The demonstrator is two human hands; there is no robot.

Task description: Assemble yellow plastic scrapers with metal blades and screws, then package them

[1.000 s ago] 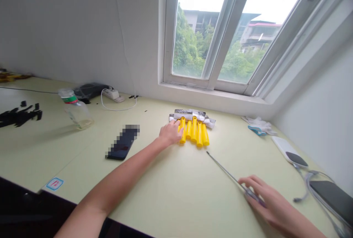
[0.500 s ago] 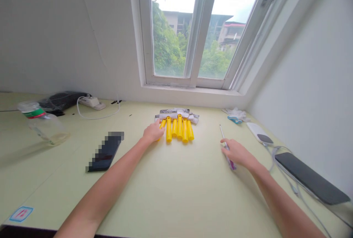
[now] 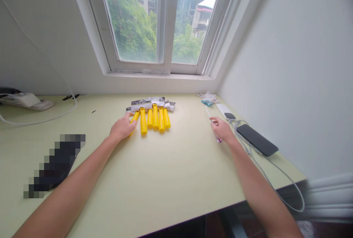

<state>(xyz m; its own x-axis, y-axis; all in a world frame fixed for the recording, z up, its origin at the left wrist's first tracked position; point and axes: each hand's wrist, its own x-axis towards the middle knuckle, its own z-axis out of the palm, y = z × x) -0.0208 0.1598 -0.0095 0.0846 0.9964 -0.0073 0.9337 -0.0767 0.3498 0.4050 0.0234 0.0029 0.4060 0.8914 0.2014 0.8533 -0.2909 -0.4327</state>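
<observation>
Several yellow-handled tools [image 3: 155, 118] lie side by side near the back of the table, their heads covered by white-and-grey printed wrapping [image 3: 141, 104]. My left hand [image 3: 121, 127] is at the left end of the row, closed around the outermost yellow handle [image 3: 134, 119], which it partly hides. Further right, my right hand [image 3: 221, 129] grips a screwdriver [image 3: 208, 112] with a thin metal shaft. Its clear and purple handle is mostly under my fingers, and the shaft points toward the window.
A dark phone [image 3: 59, 164], partly pixelated, lies at left. White gloves with a blue edge [image 3: 207, 99] rest at the back right. Along the right side are a white device [image 3: 225, 112], a black slab [image 3: 257, 139] and looping cables. A power strip [image 3: 30, 102] sits far left.
The view has swung to the right, so the table's front right edge shows and the bottle has left the picture. Both hands keep their holds; the screwdriver is now nearer the gloves.
</observation>
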